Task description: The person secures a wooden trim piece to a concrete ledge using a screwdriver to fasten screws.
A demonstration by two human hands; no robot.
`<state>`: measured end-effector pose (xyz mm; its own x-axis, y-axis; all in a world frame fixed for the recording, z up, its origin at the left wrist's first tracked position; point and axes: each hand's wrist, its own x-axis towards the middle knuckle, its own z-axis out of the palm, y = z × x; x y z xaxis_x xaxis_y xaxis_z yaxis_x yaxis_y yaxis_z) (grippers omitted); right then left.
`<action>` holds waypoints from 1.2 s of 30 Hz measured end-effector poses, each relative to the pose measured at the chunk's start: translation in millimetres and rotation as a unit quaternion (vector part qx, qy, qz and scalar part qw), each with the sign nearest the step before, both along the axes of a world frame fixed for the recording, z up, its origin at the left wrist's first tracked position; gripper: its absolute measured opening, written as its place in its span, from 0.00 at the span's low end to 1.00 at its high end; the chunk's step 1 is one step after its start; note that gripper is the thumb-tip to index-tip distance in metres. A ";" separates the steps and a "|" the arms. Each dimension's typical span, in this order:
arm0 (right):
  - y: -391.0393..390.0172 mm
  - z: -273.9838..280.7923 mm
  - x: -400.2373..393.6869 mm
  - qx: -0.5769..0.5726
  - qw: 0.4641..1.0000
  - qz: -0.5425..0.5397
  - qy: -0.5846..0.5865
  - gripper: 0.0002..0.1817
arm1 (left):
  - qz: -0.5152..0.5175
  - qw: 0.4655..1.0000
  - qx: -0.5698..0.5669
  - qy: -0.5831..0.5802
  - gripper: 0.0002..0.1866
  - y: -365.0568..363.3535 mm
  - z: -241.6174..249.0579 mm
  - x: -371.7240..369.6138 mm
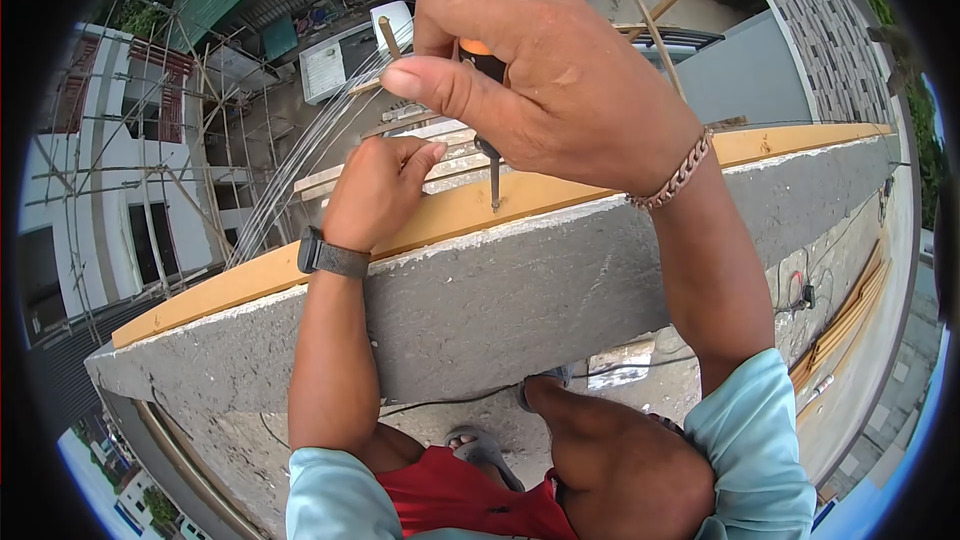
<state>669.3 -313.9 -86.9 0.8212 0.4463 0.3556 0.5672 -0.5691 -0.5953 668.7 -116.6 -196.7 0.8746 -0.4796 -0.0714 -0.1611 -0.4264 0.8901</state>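
Observation:
An orange-and-black tool (484,56) is in my right hand (560,80), raised above the yellow-brown wooden plank (560,196). My thumb stretches left, and the palm hides much of the handle. Below this hand a thin metal shaft (494,183) points down to the plank; its join with the tool is partly hidden. My left hand (380,188) is closed at the plank's far edge, left of the shaft, with thumb and index finger close together. Its other fingertips and anything in them are hidden. The plank lies along the top of a grey concrete wall (500,290).
Beyond the wall is a drop to a yard with wooden boards (320,180), wires and a white truck (323,72). Bamboo scaffolding (145,175) stands left. A black cable (450,401) crosses the floor near my feet. Long wooden strips (840,325) lie at right.

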 end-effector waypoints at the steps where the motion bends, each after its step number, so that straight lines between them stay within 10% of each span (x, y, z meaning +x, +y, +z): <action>1: -0.1 1.4 -0.5 -0.013 1.000 0.014 0.005 0.10 | -0.078 0.987 0.129 -0.054 0.19 -1.5 -1.1 -0.3; 11: -16.7 2.0 16.0 0.080 0.979 0.118 0.142 0.08 | -0.134 0.970 0.204 -0.009 0.19 -10.7 21.2 -5.0; 19: -14.9 19.3 22.3 -0.237 0.965 0.003 0.117 0.10 | -0.134 0.967 0.217 0.009 0.19 -11.3 26.7 -5.0; 32: -19.3 22.6 17.9 -0.073 0.962 0.091 0.247 0.07 | -0.120 0.970 0.210 0.011 0.14 -9.0 24.5 -5.2; 34: -8.2 15.9 6.4 0.040 0.997 0.059 -0.024 0.14 | -0.122 0.973 0.194 0.011 0.14 -7.7 16.8 -6.0; 36: -9.1 19.4 7.5 -0.022 0.996 0.077 -0.024 0.14 | -0.126 0.976 0.178 0.011 0.14 -7.9 15.3 -6.3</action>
<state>676.8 -323.0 -67.5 0.7240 0.5822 0.3700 0.6773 -0.4983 -0.5413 662.4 -124.5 -181.4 0.7285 -0.6208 -0.2897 -0.2840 -0.6585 0.6969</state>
